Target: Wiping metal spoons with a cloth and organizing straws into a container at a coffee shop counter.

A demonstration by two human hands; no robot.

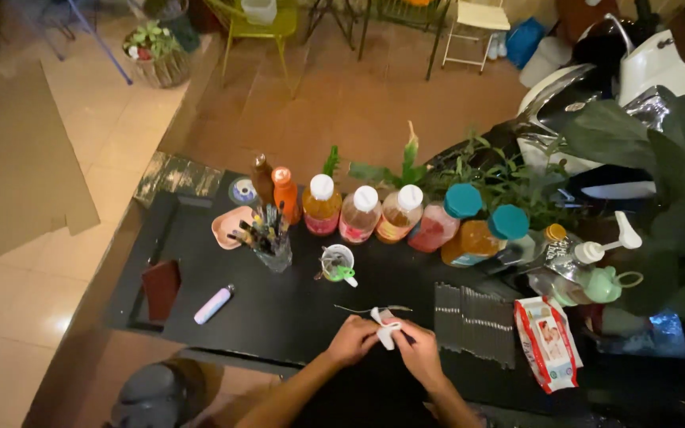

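Small white cloth or wipe (386, 326), soft and crumpled, was held between both hands just above the near edge of the black tabletop (295, 309). Left hand (352, 339) was curled closed around one end; right hand (419, 350) pinched the other, fingers folded over it. Whether a thin tool lay inside the wipe could not be told.

Progress, judged: wiping appeared mid-course. A slim metal tweezer-like tool (374, 308) lay just beyond the hands, apart from them, and many more tools stood bunched in a clear glass holder (273, 246), so much seemed left.

Surroundings: a ribbed dark mat (473, 321) lay right of the hands, with a soft wet-wipe packet (547, 342), white and red, beside it. A pale lilac cylinder (213, 304) lay to the left. A small white cup (337, 261) stood further back. Behind it ran a row of plastic bottles (360, 213) with orange and pink liquid, white and teal caps, glossy. A pink dish (230, 227) sat at the left end of the row.
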